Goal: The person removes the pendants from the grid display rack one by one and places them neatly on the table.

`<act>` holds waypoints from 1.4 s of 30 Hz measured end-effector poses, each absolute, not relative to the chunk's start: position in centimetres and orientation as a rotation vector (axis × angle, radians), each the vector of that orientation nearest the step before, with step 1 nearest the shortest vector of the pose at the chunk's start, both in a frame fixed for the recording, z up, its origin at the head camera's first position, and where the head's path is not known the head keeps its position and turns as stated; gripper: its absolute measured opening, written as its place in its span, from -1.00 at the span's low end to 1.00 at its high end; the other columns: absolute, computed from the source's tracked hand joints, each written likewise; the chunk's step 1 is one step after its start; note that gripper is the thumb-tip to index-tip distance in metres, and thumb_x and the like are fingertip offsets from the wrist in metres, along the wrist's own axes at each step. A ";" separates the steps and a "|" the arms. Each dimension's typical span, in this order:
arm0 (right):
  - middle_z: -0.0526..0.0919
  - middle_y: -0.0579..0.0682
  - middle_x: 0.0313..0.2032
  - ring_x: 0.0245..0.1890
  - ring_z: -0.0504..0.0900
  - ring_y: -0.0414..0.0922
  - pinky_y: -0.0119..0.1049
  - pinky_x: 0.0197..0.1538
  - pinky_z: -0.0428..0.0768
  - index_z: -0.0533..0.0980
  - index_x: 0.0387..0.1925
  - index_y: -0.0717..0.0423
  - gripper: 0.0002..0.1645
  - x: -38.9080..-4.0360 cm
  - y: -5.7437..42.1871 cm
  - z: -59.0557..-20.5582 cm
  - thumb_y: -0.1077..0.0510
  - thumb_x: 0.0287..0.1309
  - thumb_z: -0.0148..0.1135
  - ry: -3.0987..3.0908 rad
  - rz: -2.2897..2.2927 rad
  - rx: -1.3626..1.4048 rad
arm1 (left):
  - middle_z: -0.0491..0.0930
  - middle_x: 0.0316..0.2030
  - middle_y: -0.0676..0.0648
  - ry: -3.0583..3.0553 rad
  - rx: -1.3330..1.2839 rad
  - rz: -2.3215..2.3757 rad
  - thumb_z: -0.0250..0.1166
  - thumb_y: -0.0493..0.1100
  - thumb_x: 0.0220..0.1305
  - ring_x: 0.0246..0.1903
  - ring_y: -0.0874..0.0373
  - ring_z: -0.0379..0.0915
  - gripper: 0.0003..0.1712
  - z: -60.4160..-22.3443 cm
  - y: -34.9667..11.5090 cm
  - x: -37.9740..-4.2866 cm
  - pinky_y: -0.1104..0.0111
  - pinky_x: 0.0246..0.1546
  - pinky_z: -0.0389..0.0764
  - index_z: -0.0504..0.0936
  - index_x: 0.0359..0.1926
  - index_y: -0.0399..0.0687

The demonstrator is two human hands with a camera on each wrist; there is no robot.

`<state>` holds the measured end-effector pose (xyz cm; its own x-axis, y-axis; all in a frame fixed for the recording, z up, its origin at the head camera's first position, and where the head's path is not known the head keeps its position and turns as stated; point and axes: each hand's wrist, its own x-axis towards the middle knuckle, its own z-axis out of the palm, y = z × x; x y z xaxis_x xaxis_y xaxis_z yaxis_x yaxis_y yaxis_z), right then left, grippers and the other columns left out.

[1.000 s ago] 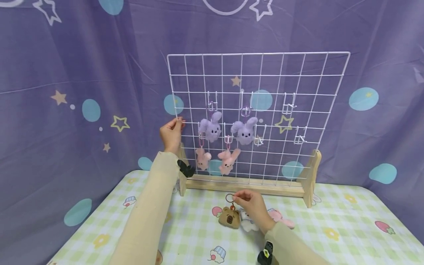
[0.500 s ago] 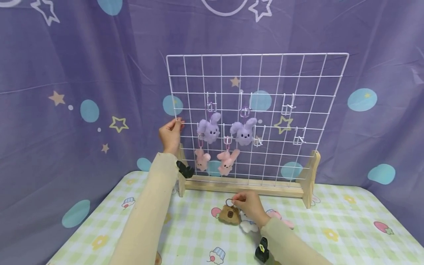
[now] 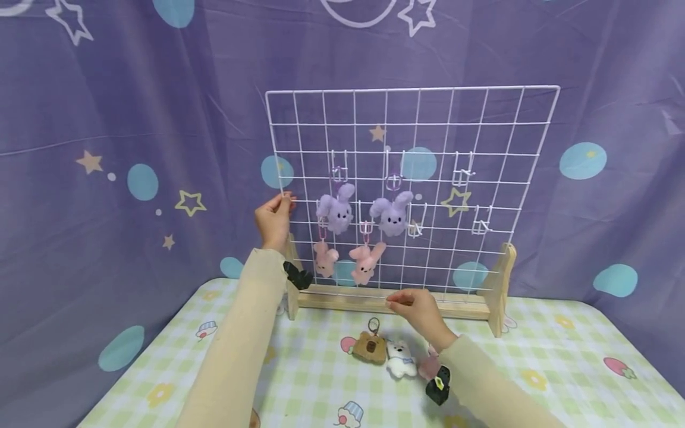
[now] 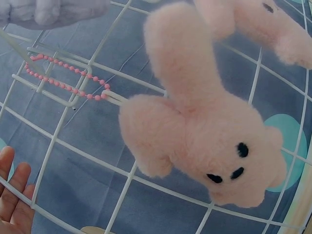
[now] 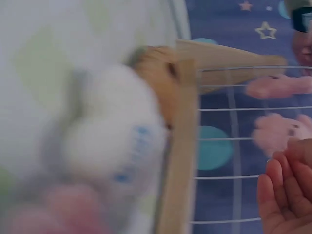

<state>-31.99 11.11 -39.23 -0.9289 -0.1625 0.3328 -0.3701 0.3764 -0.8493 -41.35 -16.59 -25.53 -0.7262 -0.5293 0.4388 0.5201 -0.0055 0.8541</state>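
Observation:
My left hand point(image 3: 274, 221) grips the left edge wire of a white grid rack point(image 3: 414, 90) in the head view; its fingers point(image 4: 18, 195) show behind that wire in the left wrist view. My right hand point(image 3: 421, 312), thumb close to the fingertips and holding nothing, is above the table before the rack's wooden base point(image 3: 342, 299). Below it lie a brown bear keychain point(image 3: 370, 348) with its ring standing up, a white plush keychain point(image 3: 401, 360) with a blue bow, and a pink plush point(image 3: 428, 367) partly hidden by the wrist.
Two purple bunny keychains point(image 3: 393, 215) and two pink ones point(image 3: 366, 264) hang from hooks on the grid's left half. Bare white hooks point(image 3: 462, 175) are on its right half. A checkered cloth point(image 3: 299, 380) covers the table; a purple curtain point(image 3: 160, 77) is behind.
My right hand has let go of the bear keychain's ring and moved up and to the right. The bear keychain lies on the cloth. My left hand stays at the rack's edge.

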 end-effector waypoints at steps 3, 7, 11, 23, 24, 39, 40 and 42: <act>0.73 0.04 -0.34 -0.37 0.66 -0.17 -0.31 -0.30 0.65 0.67 -0.31 0.17 -0.89 -31.9 11.6 -37.1 0.22 0.10 0.32 -2.424 1.534 0.501 | 0.59 -0.55 0.24 -1.539 0.008 -1.812 0.20 -0.27 0.28 -0.43 0.31 0.58 -0.75 -25.5 -16.7 -41.4 0.58 -0.36 0.57 0.66 -0.10 -0.33; 0.73 0.01 -0.35 -0.41 0.64 -0.19 -0.30 -0.33 0.63 0.66 -0.28 0.14 -0.85 -31.9 11.8 -33.8 0.17 0.11 0.33 -2.351 1.492 0.559 | 0.59 -0.55 0.23 -1.535 0.016 -1.810 0.21 -0.26 0.27 -0.45 0.33 0.57 -0.75 -25.5 -16.9 -41.5 0.57 -0.35 0.59 0.67 -0.10 -0.32; 0.72 0.05 -0.33 -0.38 0.66 -0.15 -0.37 -0.30 0.62 0.65 -0.25 0.19 -0.81 -31.8 11.7 -30.5 0.17 0.12 0.32 -2.260 1.453 0.598 | 0.61 -0.52 0.20 -1.553 0.027 -1.810 0.21 -0.24 0.28 -0.44 0.32 0.58 -0.75 -25.4 -16.8 -41.4 0.57 -0.33 0.59 0.67 -0.10 -0.29; 0.70 0.20 -0.29 -0.32 0.67 0.06 -0.55 -0.35 0.57 0.61 -0.23 0.33 -0.78 -32.6 11.7 -23.1 0.27 0.09 0.32 -2.108 1.401 0.582 | 0.61 -0.52 0.12 -1.599 0.038 -1.845 0.18 -0.32 0.28 -0.22 -0.05 0.61 -0.74 -23.5 -15.5 -37.9 0.59 -0.35 0.58 0.62 -0.07 -0.41; 0.70 0.21 -0.29 -0.32 0.66 0.08 -0.55 -0.36 0.57 0.62 -0.24 0.33 -0.79 -32.8 11.7 -22.8 0.27 0.09 0.32 -2.099 1.392 0.571 | 0.61 -0.51 0.11 -1.598 0.039 -1.843 0.18 -0.32 0.28 -0.21 -0.07 0.61 -0.74 -23.5 -15.5 -37.9 0.58 -0.35 0.58 0.62 -0.07 -0.41; 0.70 0.20 -0.25 -0.28 0.68 0.01 -0.40 -0.25 0.61 0.62 -0.20 0.35 -0.75 -35.5 11.9 -20.3 0.25 0.11 0.29 -2.078 1.258 0.438 | 0.64 -0.49 0.08 -1.595 0.034 -1.854 0.19 -0.32 0.28 -0.36 0.14 0.62 -0.74 -23.5 -15.9 -38.0 0.58 -0.37 0.57 0.62 -0.07 -0.41; 0.70 0.20 -0.25 -0.27 0.69 0.01 -0.34 -0.22 0.63 0.62 -0.19 0.35 -0.75 -35.6 11.9 -20.3 0.25 0.12 0.28 -2.086 1.252 0.431 | 0.65 -0.47 0.06 -1.595 0.034 -1.858 0.19 -0.32 0.28 -0.37 0.17 0.61 -0.74 -23.5 -15.9 -38.0 0.58 -0.37 0.57 0.63 -0.07 -0.40; 0.70 0.20 -0.24 -0.26 0.69 0.01 -0.25 -0.17 0.64 0.61 -0.19 0.36 -0.75 -35.8 11.9 -20.2 0.25 0.12 0.28 -2.103 1.240 0.418 | 0.67 -0.43 0.01 -1.604 0.029 -1.854 0.19 -0.32 0.28 -0.39 0.22 0.60 -0.73 -23.4 -15.9 -38.1 0.58 -0.36 0.57 0.62 -0.06 -0.41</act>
<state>-35.78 11.95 -20.23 -0.7359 0.0529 0.6750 -0.5651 0.5012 -0.6553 -38.06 -15.89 -23.44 -0.7712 -0.4948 0.4006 0.4676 -0.0133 0.8838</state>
